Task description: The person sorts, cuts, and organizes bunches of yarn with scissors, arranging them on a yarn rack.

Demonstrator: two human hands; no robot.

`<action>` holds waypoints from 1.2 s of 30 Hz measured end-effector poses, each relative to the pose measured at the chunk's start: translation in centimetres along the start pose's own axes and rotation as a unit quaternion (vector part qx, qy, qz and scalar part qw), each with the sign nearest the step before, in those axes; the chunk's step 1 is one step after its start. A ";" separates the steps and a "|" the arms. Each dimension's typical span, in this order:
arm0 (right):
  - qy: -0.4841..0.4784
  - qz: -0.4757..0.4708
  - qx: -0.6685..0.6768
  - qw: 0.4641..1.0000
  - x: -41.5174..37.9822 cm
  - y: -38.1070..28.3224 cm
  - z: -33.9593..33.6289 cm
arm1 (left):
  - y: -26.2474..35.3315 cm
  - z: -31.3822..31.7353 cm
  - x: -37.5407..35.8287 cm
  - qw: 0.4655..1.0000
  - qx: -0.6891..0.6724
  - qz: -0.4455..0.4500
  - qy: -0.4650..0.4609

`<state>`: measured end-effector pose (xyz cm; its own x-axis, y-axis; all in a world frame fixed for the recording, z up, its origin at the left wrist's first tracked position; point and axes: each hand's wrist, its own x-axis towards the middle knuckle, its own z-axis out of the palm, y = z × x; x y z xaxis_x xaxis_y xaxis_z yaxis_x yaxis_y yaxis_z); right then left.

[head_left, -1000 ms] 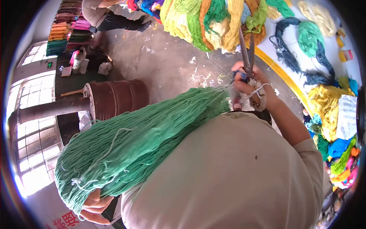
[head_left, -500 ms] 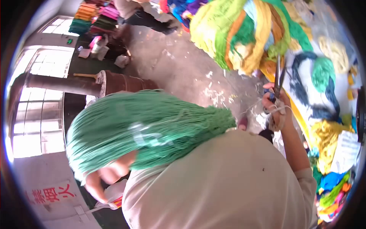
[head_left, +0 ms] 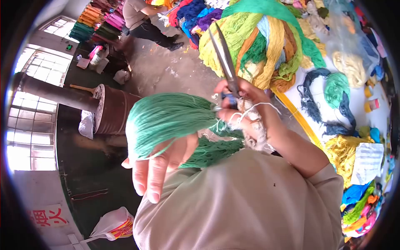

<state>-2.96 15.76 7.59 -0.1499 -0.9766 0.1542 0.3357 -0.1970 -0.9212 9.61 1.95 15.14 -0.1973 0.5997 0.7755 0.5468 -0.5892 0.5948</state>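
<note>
My left hand [head_left: 166,160] is inside the loop of a green yarn hank [head_left: 166,118], which bears on the hand while its fingers point down. The hank's lower strands [head_left: 212,152] run behind the hand toward my chest. My right hand [head_left: 250,98] grips a pair of scissors [head_left: 225,54], blades up and close together. White string [head_left: 252,121] is wrapped about the handles and trails loose over my wrist. The right fingers are at the hank's right end, where thin white threads show; whether they pinch the yarn is hidden.
A large pile of mixed yarn [head_left: 258,46] stands ahead. On the right, a white table with a yellow edge [head_left: 302,125] holds more skeins. A rusty drum [head_left: 114,110] with a pipe is at left, and a plastic bag [head_left: 112,225] below it. Another person [head_left: 146,21] stands at the back.
The green hank has been drawn right and is bunched smaller, its loop no longer stretched toward the left. My right hand with the scissors has come left, up against the hank's end.
</note>
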 end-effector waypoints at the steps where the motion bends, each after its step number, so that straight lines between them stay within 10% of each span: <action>1: 0.040 -0.010 -0.035 0.999 -0.6 0.5 -0.7 | -0.2 0.1 0.0 0.999 -0.015 0.037 0.023; 3: 0.110 0.116 0.228 0.960 -2.1 6.4 -6.9 | 0.0 1.8 -1.0 0.992 0.000 0.093 0.089; 8: 0.273 0.088 -0.413 0.865 -12.2 16.6 -18.4 | 2.0 2.9 -1.3 0.958 0.066 0.204 0.191; 11: 0.379 0.297 0.037 0.876 -20.5 22.1 -27.6 | 3.4 2.9 -3.5 0.955 0.070 0.150 0.247; 13: 0.360 0.310 0.041 0.879 -23.2 20.3 -27.4 | 4.0 2.4 -5.3 0.952 0.054 0.112 0.278; 14: 0.268 0.304 -0.300 0.864 -26.2 23.1 -30.2 | 3.8 2.3 -6.0 0.946 0.052 0.089 0.307; 16: 0.257 0.327 -0.364 0.833 -27.1 20.7 -29.7 | 3.3 2.2 -7.1 0.930 0.061 0.036 0.360; 20: 0.371 0.416 -0.224 0.800 -27.8 18.7 -32.3 | -0.6 2.9 -8.3 0.856 0.179 -0.012 0.484; 23: 0.360 0.322 -0.323 0.814 -26.6 14.6 -30.2 | -3.7 2.8 -7.3 0.802 0.238 -0.088 0.541; 25: 0.402 0.289 -0.118 0.861 -25.2 12.0 -29.9 | -6.1 3.4 -6.9 0.736 0.241 -0.100 0.625; 28: 0.320 0.135 -0.035 0.937 -22.9 8.7 -28.7 | -11.7 2.7 -4.6 0.531 0.266 -0.062 0.802; 33: 0.024 -0.230 -0.224 0.947 -10.3 4.9 -22.5 | -19.4 -0.3 -2.4 0.615 -0.069 0.182 0.764; 36: -0.062 -0.139 -0.084 0.985 -6.0 4.3 -19.9 | -19.7 -2.7 -2.2 0.615 -0.257 0.315 0.676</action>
